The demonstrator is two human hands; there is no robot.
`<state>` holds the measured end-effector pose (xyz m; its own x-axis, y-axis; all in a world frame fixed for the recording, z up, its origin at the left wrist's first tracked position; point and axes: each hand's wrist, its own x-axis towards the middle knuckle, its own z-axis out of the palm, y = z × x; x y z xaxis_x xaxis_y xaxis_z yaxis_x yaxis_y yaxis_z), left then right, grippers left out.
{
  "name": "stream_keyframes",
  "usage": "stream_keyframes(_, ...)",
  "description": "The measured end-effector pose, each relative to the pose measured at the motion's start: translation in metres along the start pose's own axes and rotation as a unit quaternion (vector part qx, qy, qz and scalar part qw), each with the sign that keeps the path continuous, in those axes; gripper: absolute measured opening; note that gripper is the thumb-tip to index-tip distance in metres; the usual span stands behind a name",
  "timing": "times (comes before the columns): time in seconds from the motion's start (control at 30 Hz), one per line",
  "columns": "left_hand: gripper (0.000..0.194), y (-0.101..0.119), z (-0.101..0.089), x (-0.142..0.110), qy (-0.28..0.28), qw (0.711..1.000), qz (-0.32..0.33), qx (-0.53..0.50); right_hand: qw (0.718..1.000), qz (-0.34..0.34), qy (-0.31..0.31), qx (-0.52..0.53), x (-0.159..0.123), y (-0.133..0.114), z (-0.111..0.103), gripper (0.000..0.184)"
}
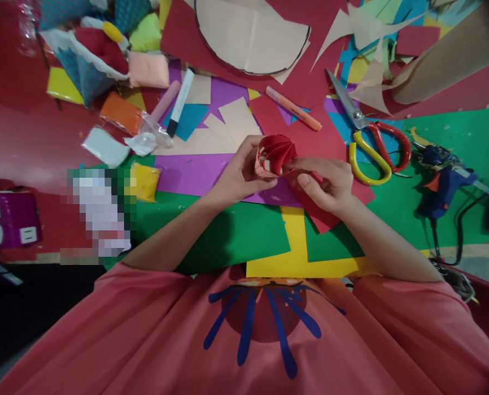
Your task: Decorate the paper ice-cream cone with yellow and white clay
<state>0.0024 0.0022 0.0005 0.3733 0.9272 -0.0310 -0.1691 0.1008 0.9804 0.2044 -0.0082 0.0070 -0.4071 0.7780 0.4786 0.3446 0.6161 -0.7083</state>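
My left hand [240,173] is closed around a small cup-like roll of red pleated paper [277,151] with a paler patterned outside. Its folds fan out inside the opening, which faces up and toward me. My right hand [330,181] reaches in from the right, index finger stretched to the rim of the roll. The thumb stands apart below that finger, and the other fingers are curled. Whether the fingertip is inside the rim or only against it is hard to tell. Beneath both hands lie red paper [324,216] and purple paper [186,173].
Scissors [357,118] with red and yellow handles and a blue glue gun [444,186] lie to the right. An orange marker [293,108] and a white marker [180,101] lie beyond my hands. Left are clay packets [121,113] and a decorated cone [83,66]. A paper roll [445,60] stands far right.
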Motion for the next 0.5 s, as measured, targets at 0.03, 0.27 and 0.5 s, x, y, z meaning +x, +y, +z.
stream_keyframes(0.03, 0.049, -0.0006, -0.0003, 0.0004, -0.007, 1.0, 0.002, 0.004, 1.0, 0.005, 0.003, 0.011, 0.0003, -0.0002, 0.0002, 0.024)
stream_keyframes(0.27, 0.06, 0.0009, 0.0026, -0.0012, -0.035, 0.996, -0.088, 0.001, 0.999, -0.001, -0.009, -0.048, -0.0005, 0.0051, 0.0048, 0.025)
stream_keyframes(0.5, 0.066, -0.0012, 0.0032, -0.0009, -0.024, 0.984, -0.171, -0.041, 0.997, 0.072, -0.026, -0.001, 0.0026, 0.0071, 0.0031, 0.024)
